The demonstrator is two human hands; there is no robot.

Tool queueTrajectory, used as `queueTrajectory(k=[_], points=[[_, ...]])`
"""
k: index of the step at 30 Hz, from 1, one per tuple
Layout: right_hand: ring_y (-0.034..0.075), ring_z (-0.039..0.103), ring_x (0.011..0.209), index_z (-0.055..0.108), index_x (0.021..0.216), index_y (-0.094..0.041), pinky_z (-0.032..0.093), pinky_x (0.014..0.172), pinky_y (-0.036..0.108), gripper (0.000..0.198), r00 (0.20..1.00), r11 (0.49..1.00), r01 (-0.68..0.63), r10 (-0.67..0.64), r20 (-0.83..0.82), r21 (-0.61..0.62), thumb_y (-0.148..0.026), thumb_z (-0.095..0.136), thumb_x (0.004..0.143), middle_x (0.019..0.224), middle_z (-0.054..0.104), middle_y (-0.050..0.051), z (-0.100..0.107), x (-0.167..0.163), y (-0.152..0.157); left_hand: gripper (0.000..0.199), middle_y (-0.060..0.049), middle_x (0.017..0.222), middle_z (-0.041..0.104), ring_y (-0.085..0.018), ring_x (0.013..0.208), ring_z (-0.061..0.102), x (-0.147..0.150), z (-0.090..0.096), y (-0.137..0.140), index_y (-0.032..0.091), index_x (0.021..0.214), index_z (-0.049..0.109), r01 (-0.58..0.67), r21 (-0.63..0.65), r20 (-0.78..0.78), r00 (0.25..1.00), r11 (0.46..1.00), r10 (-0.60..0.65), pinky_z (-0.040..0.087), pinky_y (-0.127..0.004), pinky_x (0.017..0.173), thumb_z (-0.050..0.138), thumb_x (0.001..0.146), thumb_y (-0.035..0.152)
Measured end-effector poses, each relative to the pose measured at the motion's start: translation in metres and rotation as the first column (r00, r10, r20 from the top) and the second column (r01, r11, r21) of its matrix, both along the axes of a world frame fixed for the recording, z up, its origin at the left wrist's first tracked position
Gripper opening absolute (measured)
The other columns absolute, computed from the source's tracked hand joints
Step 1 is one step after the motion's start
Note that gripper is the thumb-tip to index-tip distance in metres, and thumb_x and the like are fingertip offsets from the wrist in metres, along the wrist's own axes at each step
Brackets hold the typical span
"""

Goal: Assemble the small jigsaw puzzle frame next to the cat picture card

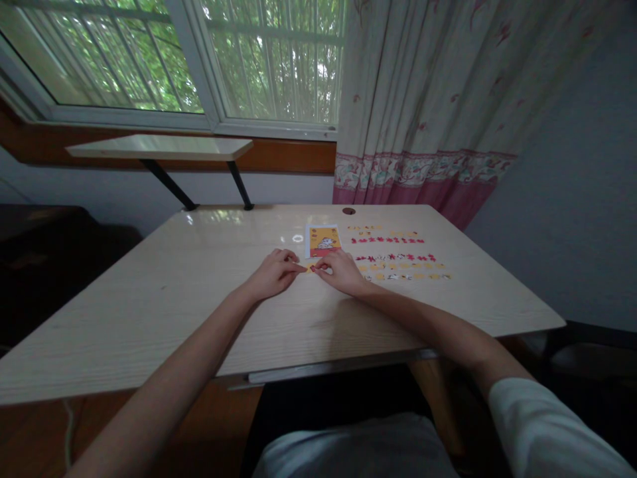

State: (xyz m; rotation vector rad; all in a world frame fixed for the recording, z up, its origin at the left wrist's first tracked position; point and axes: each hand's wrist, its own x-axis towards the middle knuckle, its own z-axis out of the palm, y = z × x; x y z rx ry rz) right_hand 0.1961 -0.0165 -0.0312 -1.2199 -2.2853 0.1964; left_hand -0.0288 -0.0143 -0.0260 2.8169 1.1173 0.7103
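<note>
Small yellow puzzle pieces [308, 269] lie on the desk between my two hands. My left hand [275, 273] rests at their left, thumb and index finger closed together with the tips at the edge of a yellow piece. From the right, my right hand [341, 271] pinches a small reddish puzzle piece [313, 268] beside it. Just beyond the hands lies a picture card [323, 239], orange above and red below, with a white animal on it. My right fingers cover part of its lower edge.
Rows of loose red pieces [388, 240] and yellow pieces [413, 267] lie right of the card. A raised shelf [164, 146] on black legs stands at the desk's [124, 318] back left. A cable hole [349, 211] is near the back edge; a curtain [398, 119] hangs behind.
</note>
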Motion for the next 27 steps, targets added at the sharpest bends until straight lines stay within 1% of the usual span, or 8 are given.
queueTrajectory(k=[3,7,13,17,27], points=[[0.019,0.052,0.095,0.069,0.093,-0.023,0.034,0.082,0.031,0.016,1.000,1.000,-0.020,0.020,0.020,0.008,-0.029,0.056,0.085,0.092,0.068,0.003,-0.0004,0.0013,-0.0025,0.028,-0.009,0.101,0.057,-0.022,0.095,0.051,0.0002,-0.0003,-0.0004,0.024,0.101,0.071,0.000,0.005,-0.015,1.000,1.000,0.000,0.042,-0.038,0.086,0.050,0.083,0.017],[0.019,0.051,0.094,0.070,0.098,-0.023,0.034,0.083,0.032,0.020,0.996,0.999,-0.037,0.036,0.085,0.016,-0.029,0.053,0.087,0.097,0.067,0.004,-0.0003,0.0019,-0.0052,0.028,-0.009,0.100,0.057,-0.022,0.094,0.051,0.0006,-0.0007,-0.0001,0.023,0.101,0.070,-0.002,0.006,-0.017,1.000,1.000,0.002,0.042,-0.038,0.086,0.050,0.083,0.017],[0.020,0.050,0.093,0.070,0.099,-0.024,0.034,0.079,0.033,0.022,0.992,0.998,-0.030,0.022,0.122,0.062,-0.029,0.051,0.088,0.097,0.067,0.005,-0.0018,0.0017,-0.0065,0.028,-0.009,0.099,0.057,-0.021,0.094,0.051,0.0008,-0.0024,0.0003,0.022,0.102,0.070,0.006,0.009,-0.018,1.000,1.000,-0.006,0.042,-0.038,0.086,0.050,0.083,0.017],[0.021,0.049,0.094,0.069,0.100,-0.024,0.033,0.080,0.034,0.023,0.992,0.996,-0.033,0.023,0.124,0.081,-0.030,0.050,0.089,0.097,0.067,0.004,-0.0034,0.0021,-0.0061,0.029,-0.009,0.098,0.058,-0.021,0.094,0.051,0.0017,-0.0019,-0.0004,0.023,0.102,0.070,0.006,0.004,-0.014,1.000,1.000,-0.006,0.043,-0.037,0.085,0.050,0.082,0.015],[0.021,0.049,0.096,0.069,0.103,-0.023,0.033,0.082,0.034,0.024,0.990,0.998,-0.034,0.026,0.138,0.056,-0.029,0.049,0.089,0.099,0.067,0.004,-0.0003,0.0022,-0.0084,0.030,-0.009,0.096,0.058,-0.022,0.091,0.051,0.0055,0.0007,-0.0031,0.021,0.101,0.070,-0.003,0.055,-0.068,0.998,0.999,0.007,0.043,-0.037,0.082,0.049,0.081,0.013]])
